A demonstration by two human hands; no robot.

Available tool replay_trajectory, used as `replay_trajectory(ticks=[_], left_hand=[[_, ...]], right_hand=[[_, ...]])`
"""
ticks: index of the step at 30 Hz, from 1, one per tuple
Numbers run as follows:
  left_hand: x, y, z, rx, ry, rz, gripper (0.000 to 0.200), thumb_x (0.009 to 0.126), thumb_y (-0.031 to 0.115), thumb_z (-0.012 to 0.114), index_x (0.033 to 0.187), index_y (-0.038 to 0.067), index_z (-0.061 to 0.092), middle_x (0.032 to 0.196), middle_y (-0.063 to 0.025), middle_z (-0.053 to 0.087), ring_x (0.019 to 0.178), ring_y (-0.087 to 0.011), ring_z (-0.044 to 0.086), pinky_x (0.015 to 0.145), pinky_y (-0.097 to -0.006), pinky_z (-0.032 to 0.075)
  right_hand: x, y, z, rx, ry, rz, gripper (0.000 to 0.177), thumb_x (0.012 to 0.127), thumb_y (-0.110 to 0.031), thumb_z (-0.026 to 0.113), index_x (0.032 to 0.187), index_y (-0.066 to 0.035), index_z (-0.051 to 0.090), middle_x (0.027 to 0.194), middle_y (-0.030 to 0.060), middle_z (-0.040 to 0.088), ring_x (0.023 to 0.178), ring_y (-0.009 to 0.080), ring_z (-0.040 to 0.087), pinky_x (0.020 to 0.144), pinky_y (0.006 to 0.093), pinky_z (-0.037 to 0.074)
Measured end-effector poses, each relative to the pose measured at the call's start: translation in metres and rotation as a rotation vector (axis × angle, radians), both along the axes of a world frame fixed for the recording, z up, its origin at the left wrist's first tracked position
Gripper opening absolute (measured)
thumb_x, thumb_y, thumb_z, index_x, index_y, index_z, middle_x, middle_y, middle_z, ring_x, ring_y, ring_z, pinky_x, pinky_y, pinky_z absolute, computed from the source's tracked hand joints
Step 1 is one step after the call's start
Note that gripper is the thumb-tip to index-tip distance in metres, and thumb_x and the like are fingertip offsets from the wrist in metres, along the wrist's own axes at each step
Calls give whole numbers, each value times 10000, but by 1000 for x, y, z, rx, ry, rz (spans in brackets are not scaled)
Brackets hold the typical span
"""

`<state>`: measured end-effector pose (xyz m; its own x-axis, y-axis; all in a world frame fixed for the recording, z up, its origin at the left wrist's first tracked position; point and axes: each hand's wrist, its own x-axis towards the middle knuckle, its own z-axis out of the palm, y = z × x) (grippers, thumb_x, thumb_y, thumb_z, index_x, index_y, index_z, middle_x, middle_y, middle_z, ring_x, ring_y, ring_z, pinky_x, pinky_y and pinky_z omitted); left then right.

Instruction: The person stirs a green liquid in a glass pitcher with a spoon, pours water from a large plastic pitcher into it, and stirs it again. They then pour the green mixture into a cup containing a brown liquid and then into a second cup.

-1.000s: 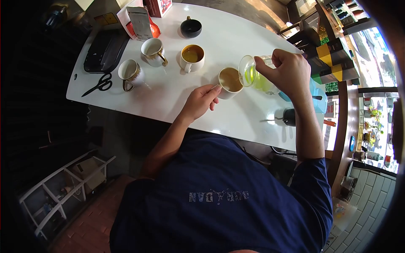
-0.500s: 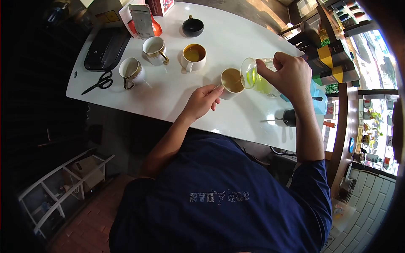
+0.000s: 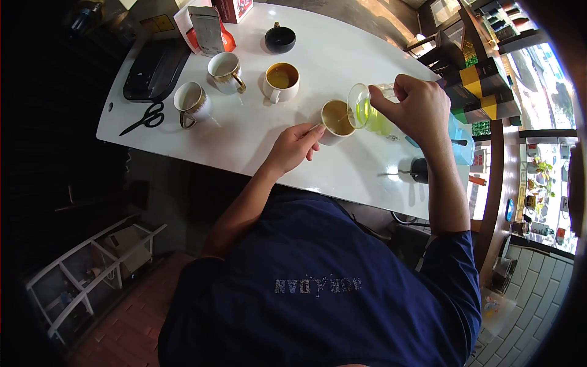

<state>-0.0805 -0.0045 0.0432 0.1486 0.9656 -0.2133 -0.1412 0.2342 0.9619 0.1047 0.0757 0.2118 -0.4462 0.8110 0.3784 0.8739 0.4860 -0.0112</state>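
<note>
My left hand [image 3: 295, 148] is closed on the handle of a white mug [image 3: 333, 137] with a tan inside and some liquid in it. A clear glass jug [image 3: 379, 119] of yellow-green liquid is tilted sideways, its mouth at the right rim of that mug. Closed around the jug's handle side, my right hand [image 3: 419, 107] holds it up; the grip is partly hidden. Behind my left hand stands a white cup with a yellow-brown inside [image 3: 282, 84], with liquid at its bottom. Two white mugs with gold handles, one nearer [image 3: 192, 104] and one farther [image 3: 224, 74], stand to its left.
Black scissors [image 3: 147, 117] and a black flat device [image 3: 153, 70] lie on the left of the white table [image 3: 244, 144]. A small black cup [image 3: 280, 40], a silver pouch [image 3: 208, 30] and boxes stand at the back. A dark round object [image 3: 419, 170] lies under my right forearm.
The glass jug has shifted very slightly left and its mouth is closer over the mug. My hands keep their grips, and the other cups stay in place.
</note>
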Motion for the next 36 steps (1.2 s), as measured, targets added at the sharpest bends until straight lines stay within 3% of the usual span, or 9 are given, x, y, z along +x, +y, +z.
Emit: replay_trajectory(ticks=[9,14,17,29,33,36], left_hand=[[0,-2,3,2,-27,-10,377,931,361,511,727,48,555,640,-12,531,519,-53,470,503,-216,409],[1,-2,6,-27,-62,-27,324,947,310,485,742,70,554,679,-15,555,531,-54,494,509,-191,357],[3,-2,4,-18,-60,-13,362,937,343,501,734,48,556,648,-8,521,528,-54,468,510,-211,407],[4,-3,7,-6,-124,-44,308,955,294,464,763,70,551,683,-16,549,545,-55,478,506,-193,340],[5,-2,5,1,-120,-40,341,946,320,488,739,57,555,659,-4,518,538,-50,459,524,-204,402],[6,-2,5,-4,-99,-50,312,957,295,463,758,69,550,687,-16,549,542,-53,471,506,-189,339]], right_hand=[[0,-3,1,3,2,-1,526,674,-487,707,486,-83,427,397,29,387,355,203,404,404,319,345],[-1,-5,2,8,19,7,528,676,-485,705,483,-81,424,396,32,388,353,204,403,398,323,341],[-2,-7,3,-3,-11,-1,477,666,-491,669,481,-85,499,379,27,428,356,200,469,393,316,373],[1,-9,4,4,14,8,536,681,-491,695,479,-79,418,391,35,385,349,213,407,392,326,341],[2,-8,8,18,-14,9,467,663,-484,673,484,-89,501,391,27,434,365,211,477,395,321,375],[2,-7,9,24,-11,19,467,662,-485,675,488,-88,502,392,29,437,367,212,481,397,322,379]])
